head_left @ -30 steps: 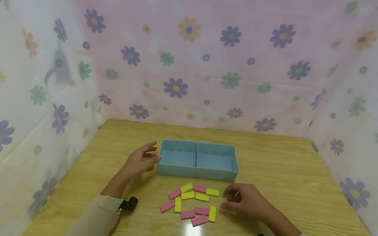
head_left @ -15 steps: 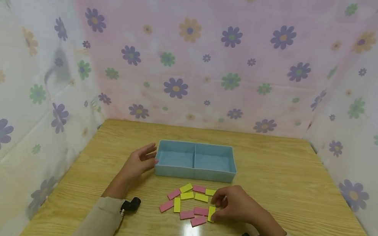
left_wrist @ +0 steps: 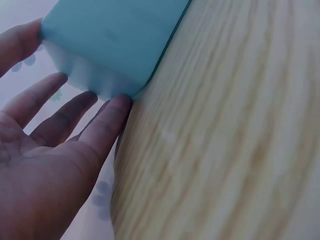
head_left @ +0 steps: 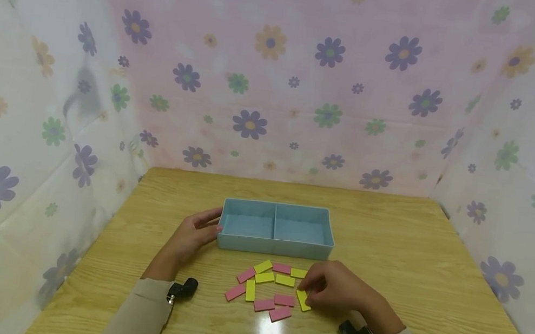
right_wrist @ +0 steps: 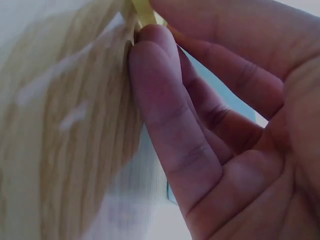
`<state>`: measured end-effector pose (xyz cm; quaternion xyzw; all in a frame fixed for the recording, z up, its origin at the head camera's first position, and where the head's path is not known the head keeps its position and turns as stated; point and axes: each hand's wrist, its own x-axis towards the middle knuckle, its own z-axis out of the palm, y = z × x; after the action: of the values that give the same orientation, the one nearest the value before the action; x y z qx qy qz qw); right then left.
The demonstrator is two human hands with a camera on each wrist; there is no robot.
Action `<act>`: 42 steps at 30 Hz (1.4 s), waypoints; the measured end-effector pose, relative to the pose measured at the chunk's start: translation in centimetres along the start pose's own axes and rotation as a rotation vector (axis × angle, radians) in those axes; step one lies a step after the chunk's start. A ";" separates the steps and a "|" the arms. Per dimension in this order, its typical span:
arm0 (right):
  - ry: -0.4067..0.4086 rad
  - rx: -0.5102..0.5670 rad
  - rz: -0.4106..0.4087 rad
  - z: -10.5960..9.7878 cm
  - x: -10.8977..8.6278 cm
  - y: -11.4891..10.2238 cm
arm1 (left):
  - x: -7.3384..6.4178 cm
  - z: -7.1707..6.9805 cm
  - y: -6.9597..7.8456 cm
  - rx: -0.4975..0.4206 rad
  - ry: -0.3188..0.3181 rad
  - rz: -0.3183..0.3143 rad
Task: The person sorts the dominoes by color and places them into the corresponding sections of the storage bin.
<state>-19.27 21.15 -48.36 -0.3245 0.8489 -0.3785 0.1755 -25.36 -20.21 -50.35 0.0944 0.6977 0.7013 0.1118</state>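
My left hand (head_left: 193,238) rests its outstretched fingertips on the left end of a light blue box (head_left: 253,244) with two compartments. The left wrist view shows these fingertips (left_wrist: 114,107) against the box's end wall, the thumb apart from the other fingers. On the table in front of the box, my right hand (head_left: 345,290) pinches a yellow tile (head_left: 303,301), which is tilted at an angle. Only a bit of that yellow tile (right_wrist: 145,11) shows past the fingers in the right wrist view. Several pink tiles (head_left: 264,305) and yellow tiles (head_left: 264,277) lie flat to its left.
The wooden table (head_left: 398,230) runs back to a flowered cloth (head_left: 294,99), which also hangs along both sides. Each wrist wears a small black camera, as on the left wrist (head_left: 183,289). Light glares on the tabletop near the front.
My right hand has moved left onto the rightmost yellow tile and turned it slightly, drawing it aside from the pink one. My left fingers have come against the box, which sits slightly further left.
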 end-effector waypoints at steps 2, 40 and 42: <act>0.003 -0.006 0.012 -0.2 -0.1 0.1 | 0.1 -0.1 0.0 -0.006 -0.001 -0.007; 0.095 -0.084 0.251 0.2 1.0 -2.1 | 1.3 0.3 2.3 0.039 0.030 -0.189; 0.112 -0.074 0.257 0.3 1.2 -2.1 | 1.4 0.2 2.5 0.034 0.030 -0.189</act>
<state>-19.08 19.08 -47.03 -0.1977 0.9053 -0.3387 0.1630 -26.72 -19.63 -47.85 0.0195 0.7171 0.6769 0.1651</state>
